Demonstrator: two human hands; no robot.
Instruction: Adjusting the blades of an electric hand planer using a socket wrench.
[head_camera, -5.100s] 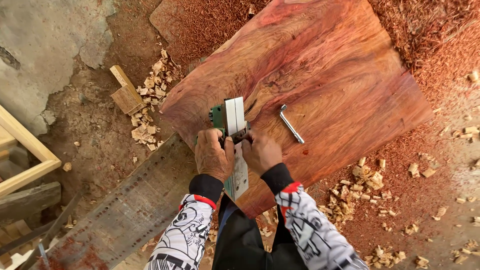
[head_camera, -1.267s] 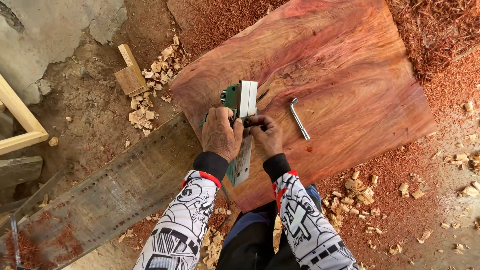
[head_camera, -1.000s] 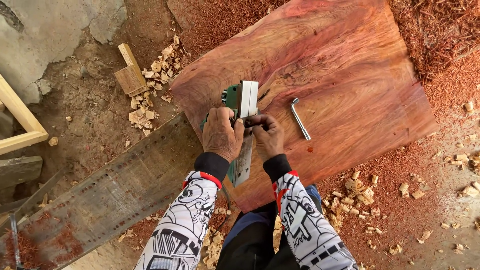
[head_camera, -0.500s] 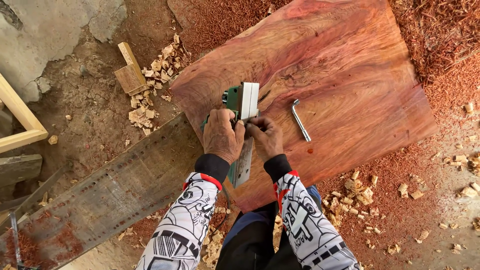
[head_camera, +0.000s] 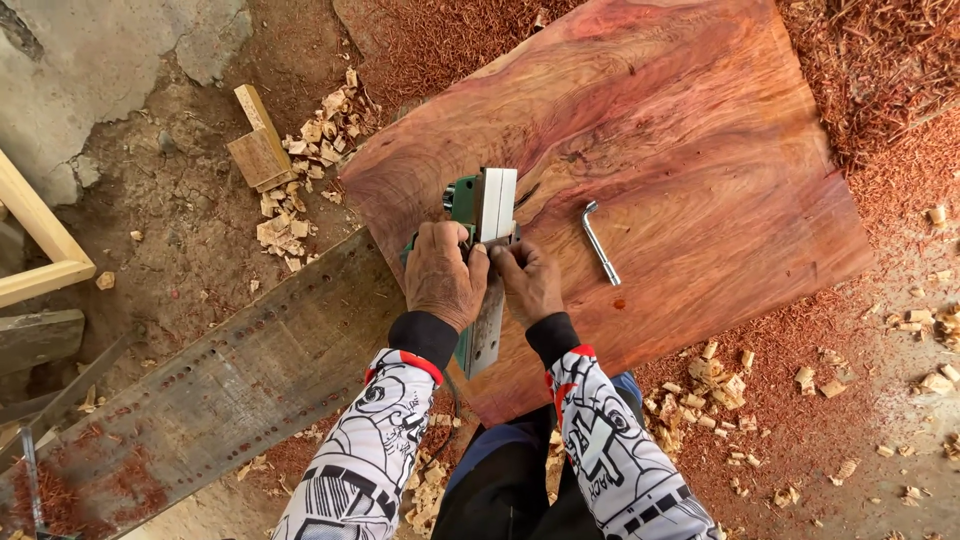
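One broad reddish wood slab (head_camera: 640, 150) lies on the shaving-strewn ground, its face already smooth-looking. A green electric planer with a grey metal sole (head_camera: 484, 215) rests overturned on it. The left hand (head_camera: 443, 277) clasps the planer body; the right hand (head_camera: 530, 282) pinches something at its sole, seemingly mid-adjustment. A bent steel socket wrench (head_camera: 599, 242) lies untouched, just beside.

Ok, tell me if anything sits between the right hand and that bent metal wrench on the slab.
Nothing visible does. The right hand works at the green planer; the wrench lies just to its right on the red wooden slab, with only bare wood between them.
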